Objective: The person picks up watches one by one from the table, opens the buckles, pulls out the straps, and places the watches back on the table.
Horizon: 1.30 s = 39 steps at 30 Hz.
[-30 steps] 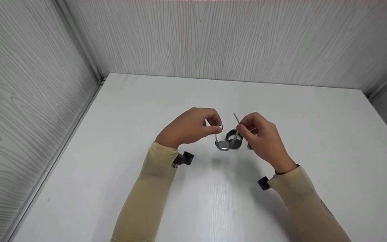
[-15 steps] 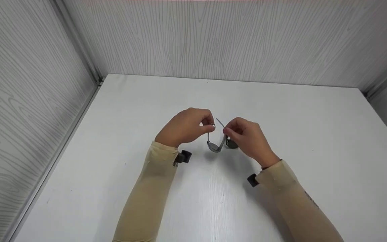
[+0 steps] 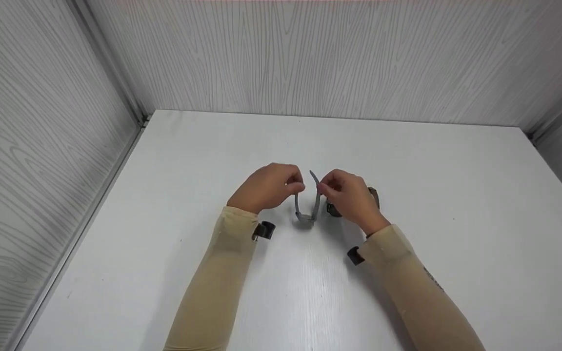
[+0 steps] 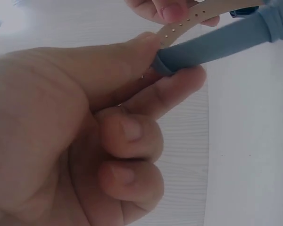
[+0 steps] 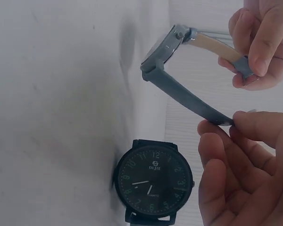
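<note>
A wristwatch [image 3: 305, 218] with a grey-blue strap hangs case-down between my two hands in the head view. My left hand [image 3: 267, 187] pinches one strap end between thumb and index finger, where a strap loop shows in the left wrist view. Partway along the other strap [image 4: 181, 26], which has a row of holes and a tan lining, my right hand [image 3: 350, 197] pinches with thumb and fingertips; the tip sticks up past them. In the right wrist view the watch case [image 5: 164, 47] is seen from its side, its crown showing. The straps stand apart in a U.
A second watch, black with a dark dial [image 5: 153, 181], rests on the white table [image 3: 242, 141] beside and partly behind my right hand. Pale wood-grain panels [image 3: 281, 58] stand at the back and along the left and right sides.
Both hands have shifted left with the grey-blue watch, the right hand farther, and the watch has come lower and turned. My right hand now covers part of the black watch.
</note>
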{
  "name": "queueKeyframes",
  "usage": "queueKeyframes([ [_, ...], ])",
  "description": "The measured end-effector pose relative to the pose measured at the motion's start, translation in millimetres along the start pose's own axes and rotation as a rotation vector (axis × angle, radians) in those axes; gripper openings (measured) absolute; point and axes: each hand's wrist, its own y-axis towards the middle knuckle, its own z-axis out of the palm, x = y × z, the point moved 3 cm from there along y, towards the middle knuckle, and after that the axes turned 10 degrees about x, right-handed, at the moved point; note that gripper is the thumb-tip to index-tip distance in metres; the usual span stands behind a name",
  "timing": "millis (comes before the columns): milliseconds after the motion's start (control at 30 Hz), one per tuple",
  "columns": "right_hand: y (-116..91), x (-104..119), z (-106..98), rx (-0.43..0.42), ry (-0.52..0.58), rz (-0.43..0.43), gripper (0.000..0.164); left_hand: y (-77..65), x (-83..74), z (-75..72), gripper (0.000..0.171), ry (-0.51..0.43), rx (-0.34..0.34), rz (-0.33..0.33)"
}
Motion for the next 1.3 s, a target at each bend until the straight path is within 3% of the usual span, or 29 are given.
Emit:
queueKeyframes([
  [300,0,2,-5,-0.001,-0.039,-0.019,0.012,12.8,16.5,12.5,0.020,-0.017,-0.019,-0.075],
  [567,-36,-9,-47,-0.022,-0.108,-0.057,0.015,19.4,30.6,20.7,0.029,-0.059,-0.037,-0.177],
  [833,-68,-15,-85,-0.067,-0.176,-0.081,0.016,18.0,39.6,20.0,0.033,-0.087,-0.022,-0.290],
  [1100,-83,-10,-102,-0.071,-0.215,-0.116,0.013,22.8,46.6,23.5,0.029,-0.074,-0.016,-0.296],
  [1233,-81,-11,-103,-0.045,-0.216,-0.109,0.012,21.0,45.8,20.7,0.035,-0.076,-0.011,-0.332],
  [1300,-81,-13,-104,-0.035,-0.224,-0.101,0.012,18.5,40.9,16.8,0.039,-0.082,-0.056,-0.343],
])
